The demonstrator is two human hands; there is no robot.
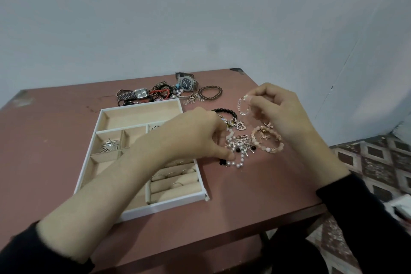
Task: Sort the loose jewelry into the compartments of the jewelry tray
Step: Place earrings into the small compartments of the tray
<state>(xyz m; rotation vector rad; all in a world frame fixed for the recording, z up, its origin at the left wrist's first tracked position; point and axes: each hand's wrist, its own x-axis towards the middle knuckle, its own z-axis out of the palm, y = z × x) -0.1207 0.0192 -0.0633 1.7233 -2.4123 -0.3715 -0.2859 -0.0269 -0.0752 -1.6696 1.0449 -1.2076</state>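
Observation:
A white jewelry tray (142,106) with beige compartments lies on the reddish table. Rings sit on its roll section (175,179), and a silver leaf brooch (110,145) lies in a small left compartment. My left hand (193,135) reaches across the tray to the right. Its curled fingers touch a tangle of pearl and charm bracelets (239,151). My right hand (280,111) is raised above the pile and pinches a small beaded bracelet (242,107) that hangs from its fingertips. A pink bead bracelet (270,141) lies under that hand.
At the back of the table lie two watches (188,83) (135,94), red and black cords (159,92), a brown bead bracelet (210,93) and a black bead bracelet (224,111). A patterned cloth (373,162) lies to the right of the table edge.

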